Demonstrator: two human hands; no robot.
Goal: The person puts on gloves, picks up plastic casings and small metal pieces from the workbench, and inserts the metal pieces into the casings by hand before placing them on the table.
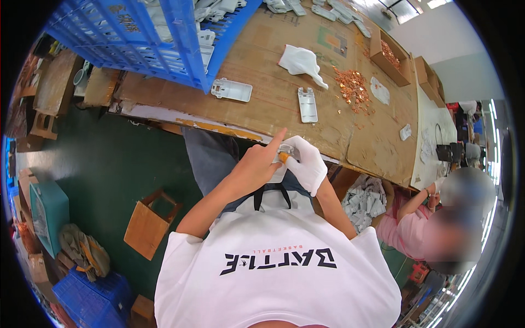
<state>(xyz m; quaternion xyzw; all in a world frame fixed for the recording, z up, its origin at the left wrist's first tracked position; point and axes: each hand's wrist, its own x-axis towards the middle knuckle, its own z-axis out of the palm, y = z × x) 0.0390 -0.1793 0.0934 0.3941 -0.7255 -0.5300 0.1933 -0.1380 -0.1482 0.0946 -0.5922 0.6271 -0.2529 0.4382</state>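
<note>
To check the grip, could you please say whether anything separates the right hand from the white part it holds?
Only a white glove and, apparently, an orange thumb cover; nothing else visible separates the right hand from the held white part.

across the white t-shirt (279, 287) ran bold black lettering (279, 261) and a small red line of print (285, 249) — both upside down to the camera. dark characters marked the blue crate (191, 61); the cardboard sheet (254, 63) bore print — too faint to read.

Wearer's two hands (257, 165) (309, 167), one held casing (278, 174), two casings nearby (234, 90) (307, 106), one loose glove (298, 59)
</note>
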